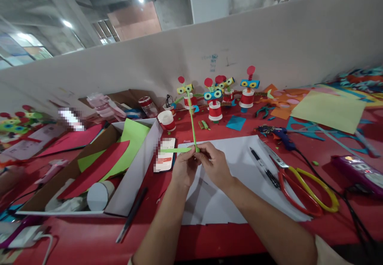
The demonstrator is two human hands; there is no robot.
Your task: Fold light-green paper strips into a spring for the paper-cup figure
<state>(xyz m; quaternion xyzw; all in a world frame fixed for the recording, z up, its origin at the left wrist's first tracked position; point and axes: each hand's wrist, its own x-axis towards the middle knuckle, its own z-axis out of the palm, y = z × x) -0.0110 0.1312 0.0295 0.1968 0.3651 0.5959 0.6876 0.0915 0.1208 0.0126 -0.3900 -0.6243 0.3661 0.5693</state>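
My left hand (184, 164) and my right hand (213, 163) meet above a white sheet (236, 177) on the red table. Both pinch the crossing point of two thin green paper strips (193, 123). One strip rises up and away from the hands, the other (176, 150) sticks out flat to the left. The fingers of both hands are closed on the strips.
An open cardboard box (134, 173) with red and green paper and a white roll lies left. Scissors (302, 185), a black pen (265, 169), a metal ruler and a blue glue gun (281, 135) lie right. Red paper-cup figures (215, 107) stand by the back wall. Coloured paper sheets (329, 111) lie far right.
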